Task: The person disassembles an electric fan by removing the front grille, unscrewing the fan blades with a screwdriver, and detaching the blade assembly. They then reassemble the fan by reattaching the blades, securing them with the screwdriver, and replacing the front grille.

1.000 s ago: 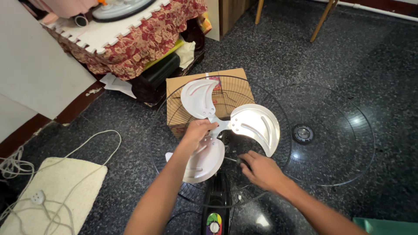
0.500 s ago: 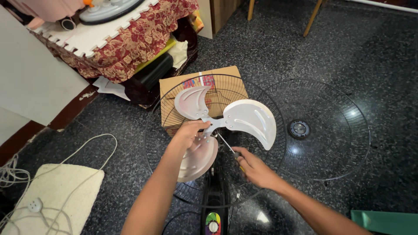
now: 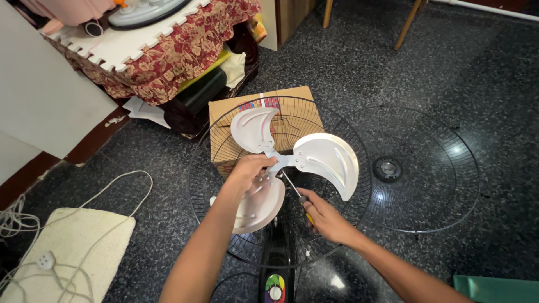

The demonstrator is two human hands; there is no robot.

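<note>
Fan blade (image 3: pixel 292 163), three silver lobes, sits at the centre of the rear grille (image 3: pixel 359 185). Since the earlier frames the right hand (image 3: pixel 325 220) has brought a screwdriver (image 3: pixel 295 193) to the hub, suggesting fastening work. Left hand (image 3: pixel 247 171) grips the hub. Screwdriver's long axis slants up-left, tip toward the hub.
</note>
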